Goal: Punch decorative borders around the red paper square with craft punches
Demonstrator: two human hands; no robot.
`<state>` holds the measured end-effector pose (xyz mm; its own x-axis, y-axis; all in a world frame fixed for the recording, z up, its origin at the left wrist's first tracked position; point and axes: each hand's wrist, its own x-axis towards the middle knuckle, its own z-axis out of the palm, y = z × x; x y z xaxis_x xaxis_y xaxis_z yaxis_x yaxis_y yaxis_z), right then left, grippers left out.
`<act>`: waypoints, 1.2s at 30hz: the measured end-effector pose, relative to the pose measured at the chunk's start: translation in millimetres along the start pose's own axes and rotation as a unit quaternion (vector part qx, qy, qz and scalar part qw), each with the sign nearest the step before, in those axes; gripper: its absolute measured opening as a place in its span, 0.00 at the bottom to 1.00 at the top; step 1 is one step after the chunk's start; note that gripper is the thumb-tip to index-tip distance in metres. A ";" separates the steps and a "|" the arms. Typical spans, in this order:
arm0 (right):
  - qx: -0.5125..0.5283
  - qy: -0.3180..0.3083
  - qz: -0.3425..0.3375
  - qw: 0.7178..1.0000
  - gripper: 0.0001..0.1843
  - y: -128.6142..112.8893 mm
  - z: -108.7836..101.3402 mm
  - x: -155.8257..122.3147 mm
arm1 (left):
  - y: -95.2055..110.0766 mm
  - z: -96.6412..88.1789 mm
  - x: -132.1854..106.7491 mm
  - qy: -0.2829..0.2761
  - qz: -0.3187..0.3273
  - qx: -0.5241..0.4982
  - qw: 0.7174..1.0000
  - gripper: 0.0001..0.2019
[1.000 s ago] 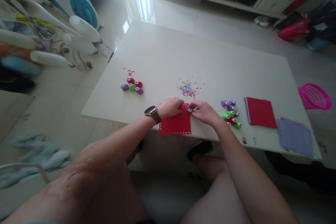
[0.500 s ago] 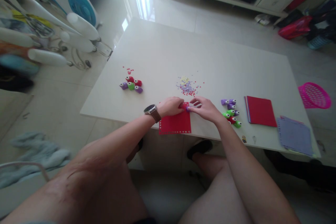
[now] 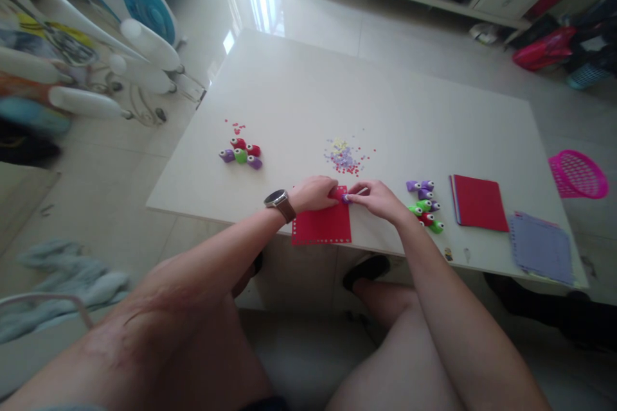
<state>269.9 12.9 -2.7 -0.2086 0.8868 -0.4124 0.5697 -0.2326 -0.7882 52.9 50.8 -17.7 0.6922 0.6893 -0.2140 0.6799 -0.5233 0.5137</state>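
Observation:
A red sheet of paper (image 3: pixel 322 225) with small punched holes along its left and bottom edges lies at the table's front edge, slightly overhanging it. My left hand (image 3: pixel 315 194), with a watch on the wrist, is closed at the sheet's top edge and grips it there. At the upper right corner of the sheet, my right hand (image 3: pixel 373 197) pinches a small purple craft punch (image 3: pixel 346 198); fingers partly hide it. Just beyond both hands lies a scatter of purple, yellow and red paper bits (image 3: pixel 343 157).
Purple, red and green craft punches (image 3: pixel 241 155) form a group at left, with more punches (image 3: pixel 424 205) at right. Farther right lie a stack of red paper (image 3: pixel 479 203) and punched purple sheets (image 3: pixel 542 247). A pink basket (image 3: pixel 577 173) stands beyond the table's right edge.
The fingers of my right hand have closed in more tightly around the purple craft punch. My left hand and the red sheet stay nearly where they were.

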 end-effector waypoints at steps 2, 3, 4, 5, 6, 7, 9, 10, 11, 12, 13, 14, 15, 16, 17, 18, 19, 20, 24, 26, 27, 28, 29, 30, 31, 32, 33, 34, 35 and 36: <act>0.000 0.004 0.003 1.000 0.13 1.2 0.4 1.0 | 0.5 -0.9 0.2 -0.003 -0.003 -0.003 1.000 0.14; 0.001 0.008 0.004 1.000 0.12 2.1 0.8 1.7 | 1.0 -1.3 0.5 -0.005 -0.006 -0.006 1.000 0.17; 0.001 0.012 0.006 1.000 0.13 3.1 1.2 2.6 | 1.6 -1.6 0.8 -0.007 -0.012 -0.009 1.000 0.20; 0.002 0.017 0.008 1.000 0.13 4.3 1.6 3.7 | 2.5 -1.8 1.3 -0.009 -0.019 -0.013 1.000 0.24; 0.003 0.021 0.011 1.000 0.13 5.5 1.9 4.9 | 3.5 -1.7 1.9 -0.010 -0.028 -0.014 0.999 0.26; 0.001 0.026 0.015 1.000 0.14 6.5 2.1 6.2 | 4.7 -1.4 2.5 -0.010 -0.038 -0.014 0.999 0.28; -0.011 0.035 0.026 0.999 0.13 7.7 2.6 9.0 | 7.2 0.0 4.1 -0.008 -0.054 -0.005 0.998 0.29; -0.022 0.040 0.034 0.998 0.13 7.6 2.8 10.3 | 8.4 0.9 4.9 -0.007 -0.061 0.002 0.998 0.29; -0.035 0.046 0.040 0.998 0.13 7.0 3.1 11.5 | 9.4 1.8 5.7 -0.005 -0.068 0.009 0.998 0.29; -0.048 0.052 0.046 0.996 0.12 5.8 3.5 12.7 | 10.3 2.5 6.5 -0.004 -0.073 0.017 0.997 0.29; -0.061 0.056 0.052 0.995 0.12 4.1 4.0 13.6 | 11.1 2.9 7.1 -0.005 -0.077 0.023 0.997 0.30; -0.076 0.059 0.058 0.994 0.12 1.9 4.5 14.5 | 11.9 3.1 7.5 -0.005 -0.079 0.028 0.996 0.31; -0.093 0.060 0.068 0.992 0.12 -0.7 5.1 15.1 | 12.6 2.9 7.8 -0.008 -0.080 0.032 0.996 0.31; -0.110 0.059 0.079 0.989 0.12 -3.6 5.7 15.7 | 13.5 2.5 7.9 -0.012 -0.081 0.036 0.996 0.32; -0.126 0.057 0.092 0.986 0.12 -6.5 6.4 16.1 | 14.6 1.9 7.8 -0.017 -0.083 0.040 0.996 0.32; -0.140 0.055 0.104 0.983 0.12 -9.2 7.2 16.5 | 15.8 1.3 7.7 -0.021 -0.085 0.045 0.995 0.32; -0.150 0.055 0.114 0.981 0.12 -11.5 8.1 17.0 | 17.2 0.7 7.5 -0.023 -0.086 0.049 0.995 0.31; -0.157 0.057 0.121 0.979 0.13 -13.4 9.1 17.5 | 18.6 0.2 7.2 -0.026 -0.087 0.054 0.994 0.31; -0.161 0.062 0.124 0.977 0.12 -15.2 12.5 19.2 | 22.9 -1.6 6.3 -0.030 -0.093 0.070 0.993 0.27; -0.142 0.053 0.119 0.981 0.12 -14.1 11.4 18.7 | 22.5 -3.0 5.6 -0.035 -0.088 0.073 0.993 0.26; -0.129 0.043 0.116 0.984 0.11 -13.6 9.5 17.7 | 21.5 -4.0 5.1 -0.038 -0.081 0.071 0.993 0.26; -0.117 0.034 0.114 0.986 0.11 -13.1 6.7 16.1 | 20.0 -5.1 4.4 -0.041 -0.073 0.067 0.994 0.26; -0.108 0.026 0.112 0.988 0.11 -12.6 3.2 14.1 | 18.3 -6.2 3.6 -0.043 -0.064 0.062 0.995 0.26; -0.104 0.020 0.109 0.988 0.10 -12.1 -0.9 11.6 | 16.5 -7.3 2.8 -0.045 -0.056 0.058 0.996 0.25; -0.107 0.020 0.105 0.989 0.10 -11.4 -5.3 8.9 | 14.6 -8.3 2.1 -0.045 -0.050 0.054 0.996 0.24; -0.113 0.027 0.098 0.988 0.10 -10.4 -9.5 6.2 | 13.0 -9.0 1.5 -0.045 -0.045 0.052 0.997 0.23; -0.120 0.039 0.089 0.988 0.10 -9.4 -13.2 3.6 | 11.5 -9.6 1.1 -0.045 -0.043 0.049 0.997 0.22; -0.126 0.053 0.077 0.988 0.10 -8.2 -16.0 1.4 | 10.4 -9.9 0.9 -0.045 -0.043 0.046 0.997 0.21; -0.134 0.067 0.063 0.987 0.10 -7.1 -17.8 -0.4 | 9.5 -10.0 1.0 -0.046 -0.044 0.042 0.997 0.21; -0.143 0.080 0.050 0.985 0.11 -6.3 -18.5 -1.7 | 9.0 -9.9 1.2 -0.045 -0.044 0.039 0.997 0.21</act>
<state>281.5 20.2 11.4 -0.0252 0.9225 -0.3851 0.7863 -0.2197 -0.5775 57.5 51.9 -5.2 0.6457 0.6880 -0.3314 0.7534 -0.5030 0.4236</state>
